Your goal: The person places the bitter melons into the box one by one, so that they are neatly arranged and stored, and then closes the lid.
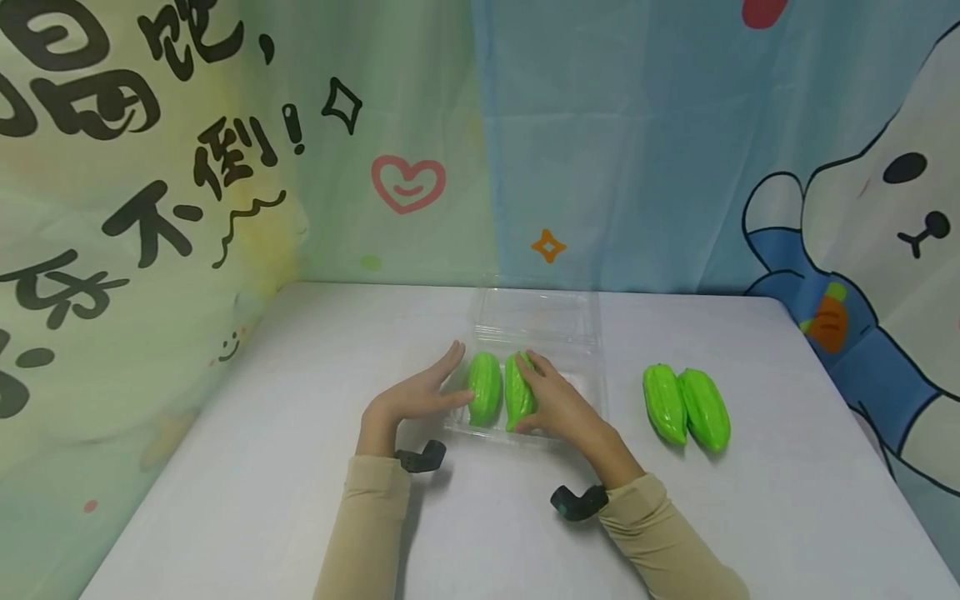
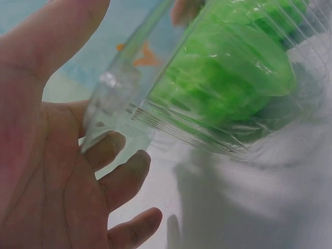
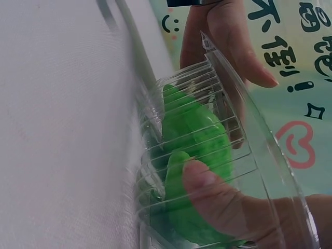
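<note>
A clear plastic box [image 1: 581,379] lies with its hinged lid [image 1: 536,315] folded back, away from me. Two bright green bitter melons stand side by side inside, a left one [image 1: 484,390] and a right one [image 1: 517,393]. My right hand [image 1: 561,402] holds the right bitter melon between thumb and fingers; in the right wrist view the thumb [image 3: 210,189] shows through the ridged box wall, against the melon. At the box's left side is my left hand [image 1: 420,393], fingers extended and thumb toward the left melon. Its palm [image 2: 57,166] faces the box wall in the left wrist view.
Two more green bitter melons, one [image 1: 664,403] beside another [image 1: 705,410], lie on the white table [image 1: 787,500] right of the box. A printed curtain [image 1: 645,150] hangs behind the table. Black wrist cameras sit on both wrists.
</note>
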The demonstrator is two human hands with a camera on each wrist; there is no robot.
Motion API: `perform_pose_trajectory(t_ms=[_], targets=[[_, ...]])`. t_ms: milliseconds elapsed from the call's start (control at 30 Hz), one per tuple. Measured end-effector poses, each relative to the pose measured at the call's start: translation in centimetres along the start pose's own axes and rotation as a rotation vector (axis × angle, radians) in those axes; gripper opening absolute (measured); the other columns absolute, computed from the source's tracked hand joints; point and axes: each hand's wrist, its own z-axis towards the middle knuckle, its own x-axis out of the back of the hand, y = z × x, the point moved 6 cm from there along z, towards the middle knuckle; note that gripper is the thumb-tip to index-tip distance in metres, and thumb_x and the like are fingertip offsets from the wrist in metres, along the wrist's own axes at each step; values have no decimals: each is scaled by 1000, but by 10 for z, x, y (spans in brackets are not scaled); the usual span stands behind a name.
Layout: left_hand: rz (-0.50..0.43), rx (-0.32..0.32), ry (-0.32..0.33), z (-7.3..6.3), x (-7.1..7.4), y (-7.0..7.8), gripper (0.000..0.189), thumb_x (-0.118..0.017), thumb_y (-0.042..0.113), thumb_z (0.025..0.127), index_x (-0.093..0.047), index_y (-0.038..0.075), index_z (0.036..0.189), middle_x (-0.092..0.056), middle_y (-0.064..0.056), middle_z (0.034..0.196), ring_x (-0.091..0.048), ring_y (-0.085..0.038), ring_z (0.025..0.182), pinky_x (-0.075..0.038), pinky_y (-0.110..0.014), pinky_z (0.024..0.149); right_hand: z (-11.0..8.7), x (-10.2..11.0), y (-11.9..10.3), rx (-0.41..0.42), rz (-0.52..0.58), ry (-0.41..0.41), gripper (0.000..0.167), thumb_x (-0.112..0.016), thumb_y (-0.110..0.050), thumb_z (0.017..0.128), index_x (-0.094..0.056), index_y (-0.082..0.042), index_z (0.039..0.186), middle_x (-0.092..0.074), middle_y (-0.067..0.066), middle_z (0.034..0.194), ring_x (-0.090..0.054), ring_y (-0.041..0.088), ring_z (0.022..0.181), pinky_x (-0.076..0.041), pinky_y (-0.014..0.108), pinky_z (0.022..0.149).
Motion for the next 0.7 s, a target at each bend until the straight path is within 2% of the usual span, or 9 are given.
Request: perform_pose_trajectory(t_ms=[133,400,700], targets=[[5,2,2,0,0,0,94,-55,55,89,2,16,153,6,-1,160,1,-19,148,-9,-41,121,0,-1,1,-1,5,-9,115,-87,-29,59,-21,-4,151,-16,19,158,-28,37,141,-34,49,111],[18,5,7,0,1,1,95,-55,57,89,2,16,153,6,-1,161,0,-20,148,-10,-41,121,-1,0,1,1,-11,11,114,-89,-27,59,-25,-8,151,-26,20,153,-42,39,132,-43,49,103],[19,15,1,0,0,0,94,-55,56,89,2,18,153,6,-1,161,0,-20,148,-9,-42,121,-3,-1,-2,-5,3,-14,109,-87,-24,63,-23,-6,151,-20,21,156,-33,39,138,-37,50,109]])
